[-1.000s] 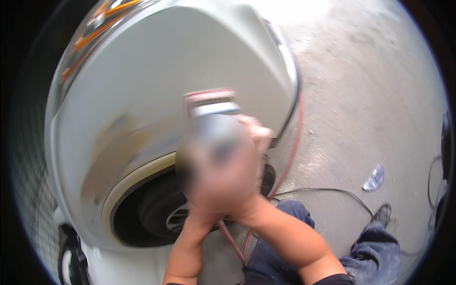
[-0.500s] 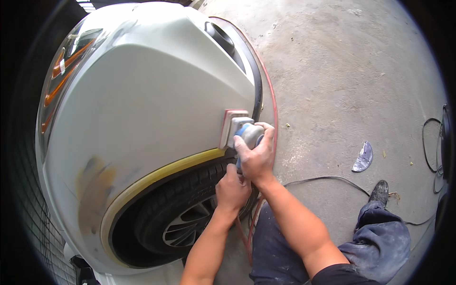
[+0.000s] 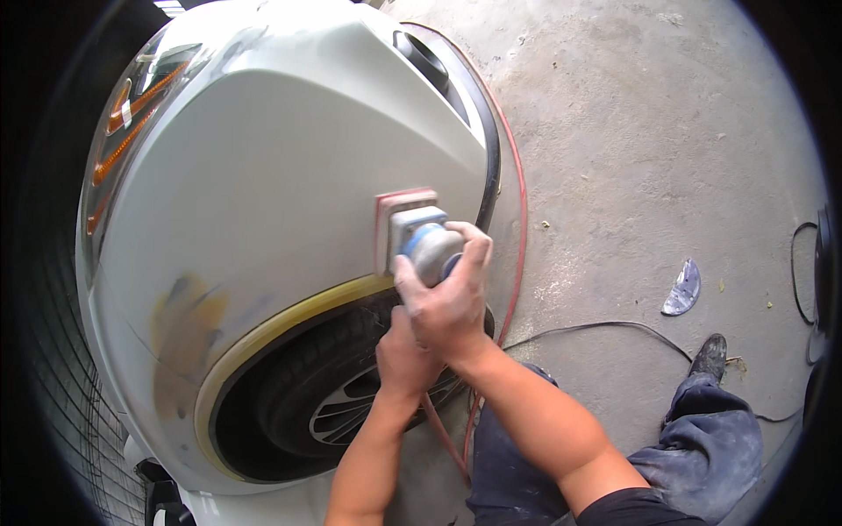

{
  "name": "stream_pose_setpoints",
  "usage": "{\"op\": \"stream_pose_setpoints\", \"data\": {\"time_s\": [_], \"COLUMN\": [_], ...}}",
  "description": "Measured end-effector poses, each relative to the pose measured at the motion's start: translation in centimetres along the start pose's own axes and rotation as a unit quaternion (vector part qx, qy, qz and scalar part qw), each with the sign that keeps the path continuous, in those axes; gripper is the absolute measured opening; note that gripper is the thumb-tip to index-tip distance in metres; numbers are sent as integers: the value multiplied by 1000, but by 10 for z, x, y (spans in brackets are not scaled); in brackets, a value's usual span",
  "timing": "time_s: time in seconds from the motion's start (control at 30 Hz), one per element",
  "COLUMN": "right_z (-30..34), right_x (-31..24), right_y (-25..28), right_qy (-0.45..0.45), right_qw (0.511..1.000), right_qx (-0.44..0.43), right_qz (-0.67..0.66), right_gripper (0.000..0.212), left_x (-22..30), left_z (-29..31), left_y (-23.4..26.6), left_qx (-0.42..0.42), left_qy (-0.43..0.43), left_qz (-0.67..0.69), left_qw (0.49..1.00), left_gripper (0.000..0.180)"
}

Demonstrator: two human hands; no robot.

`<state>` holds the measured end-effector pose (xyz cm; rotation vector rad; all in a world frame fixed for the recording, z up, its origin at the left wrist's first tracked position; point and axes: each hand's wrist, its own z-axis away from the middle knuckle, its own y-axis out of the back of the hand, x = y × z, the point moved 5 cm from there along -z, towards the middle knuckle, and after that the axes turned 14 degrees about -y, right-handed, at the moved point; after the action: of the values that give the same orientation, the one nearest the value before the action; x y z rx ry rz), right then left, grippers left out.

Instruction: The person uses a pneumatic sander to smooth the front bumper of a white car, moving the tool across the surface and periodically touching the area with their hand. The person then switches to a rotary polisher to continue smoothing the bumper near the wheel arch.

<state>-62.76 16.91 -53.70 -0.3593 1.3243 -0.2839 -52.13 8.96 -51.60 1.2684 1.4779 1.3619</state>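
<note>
A power sander (image 3: 430, 250) with a rectangular red-edged pad lies against the pale bumper corner (image 3: 289, 167) of a car, just above the yellow masking tape (image 3: 289, 324) along the wheel arch. My right hand (image 3: 452, 302) is closed over the sander's rounded grey-and-blue body, thumb on the near side and fingers over the top. Below and partly behind it, my left hand (image 3: 408, 355) is closed around the sander's rear end, where a red hose (image 3: 449, 438) hangs down. The right hand hides what the left fingertips touch.
A brown-and-yellow sanded patch (image 3: 184, 324) marks the panel left of the wheel (image 3: 351, 408). The red hose and a dark cable (image 3: 605, 325) run over the concrete floor (image 3: 631, 158). A half-round purple-grey disc (image 3: 682, 287) lies near my shoe (image 3: 709, 358).
The sander and both my hands have moved left across the bumper. My left hand is now tucked further behind my right. The view has shifted slightly.
</note>
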Motion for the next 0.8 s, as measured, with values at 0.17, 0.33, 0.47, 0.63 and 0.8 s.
{"op": "stream_pose_setpoints", "data": {"time_s": [0.17,0.33,0.47,0.63,0.8], "right_z": [-23,-12,-23,-61,-24], "right_x": [44,12,9,6,3], "right_y": [15,7,8,12,7], "right_qy": [-89,-35,-16,-57,-61], "right_qw": [996,999,999,998,997], "right_qx": [2,4,24,13,-41], "right_qz": [-22,16,18,31,37], "right_gripper": [58,62,64,63,65], "left_x": [-1,3,3,44,24], "left_z": [-8,-8,-15,-13,26], "left_y": [-38,-18,-19,70,255], "left_qx": [-70,-31,-63,-40,0], "left_qy": [25,12,41,-235,-372], "left_qz": [1,11,22,-114,-392], "left_qw": [997,999,997,965,841], "left_gripper": [28,36,40,51,35]}}
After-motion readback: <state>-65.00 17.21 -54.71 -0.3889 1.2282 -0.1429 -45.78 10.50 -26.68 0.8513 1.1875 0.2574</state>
